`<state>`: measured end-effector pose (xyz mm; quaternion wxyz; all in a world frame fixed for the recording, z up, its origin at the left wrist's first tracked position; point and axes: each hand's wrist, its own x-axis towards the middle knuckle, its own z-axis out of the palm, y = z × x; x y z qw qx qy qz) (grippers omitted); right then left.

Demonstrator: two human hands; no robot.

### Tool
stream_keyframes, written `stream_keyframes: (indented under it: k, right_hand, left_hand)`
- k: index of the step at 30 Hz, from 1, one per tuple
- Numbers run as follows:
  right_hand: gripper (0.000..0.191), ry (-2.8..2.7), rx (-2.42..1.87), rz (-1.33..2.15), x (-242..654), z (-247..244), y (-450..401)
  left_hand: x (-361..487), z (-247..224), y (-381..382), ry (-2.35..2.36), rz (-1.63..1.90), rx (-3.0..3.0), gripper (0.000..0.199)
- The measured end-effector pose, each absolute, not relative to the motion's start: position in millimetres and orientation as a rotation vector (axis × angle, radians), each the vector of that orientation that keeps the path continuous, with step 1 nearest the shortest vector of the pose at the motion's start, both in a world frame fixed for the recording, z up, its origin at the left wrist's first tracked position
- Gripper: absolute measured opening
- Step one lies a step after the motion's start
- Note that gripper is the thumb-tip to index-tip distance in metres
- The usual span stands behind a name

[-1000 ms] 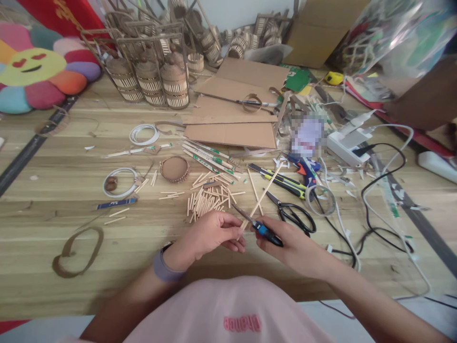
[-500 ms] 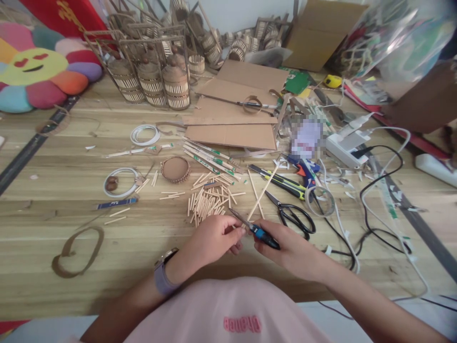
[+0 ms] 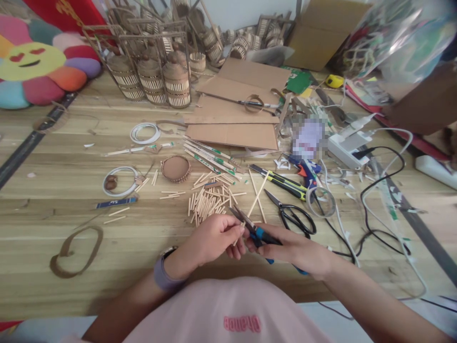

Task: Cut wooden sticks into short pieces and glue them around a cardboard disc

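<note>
Handles and dark metal blades of the blue-and-black cutters point(image 3: 264, 236) have spread apart since half a second ago, and the far tip of the thin pale wooden stick point(image 3: 263, 185) has dropped nearer us. Our left hand point(image 3: 217, 238) pinches the stick's near end between thumb and fingertips, its wrist in a lavender watch band point(image 3: 167, 274). Our right hand point(image 3: 296, 247), palm down, is closed around the cutters' handles; the blades cross the stick beside our left fingers, and we cannot tell whether they have cut through.

Just beyond lies a loose heap of short, straight wooden pieces point(image 3: 207, 202), near a shallow round brown dish point(image 3: 176, 168) with a braided-looking rim. On our right, black-handled scissors point(image 3: 293, 216) and a yellow-and-black utility knife point(image 3: 285, 183) crowd the grained wooden table point(image 3: 135, 297). Farther back, flat brown cardboard point(image 3: 230, 133) lies before slatted, lidded canisters point(image 3: 176, 85).
</note>
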<state>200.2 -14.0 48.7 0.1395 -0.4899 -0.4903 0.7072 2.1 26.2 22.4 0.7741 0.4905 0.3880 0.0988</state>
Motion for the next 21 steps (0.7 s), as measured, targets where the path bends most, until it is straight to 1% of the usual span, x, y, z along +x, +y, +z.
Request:
stream_keyframes:
  k: [7, 11, 16, 21]
  right_hand:
    - [0.017, -1.468, -1.508, 1.972, 198.9, 44.5, -15.2]
    - [0.014, -1.525, -1.517, 1.928, 196.9, 44.5, -14.8]
    - [0.008, -1.753, -1.540, 1.752, 195.1, 45.4, -14.9]
    - [0.011, -1.872, -1.539, 1.611, 191.7, 44.7, -15.9]
  left_hand:
    - [1.4, 22.2, 26.6, 0.839, 0.197, 1.075, 0.027]
    - [1.4, 22.9, 26.4, 0.846, 0.202, 1.115, 0.026]
    - [1.4, 22.9, 25.1, 0.867, 0.188, 1.175, 0.027]
    - [-0.6, 20.3, 23.1, 0.879, 0.213, 1.222, 0.024]
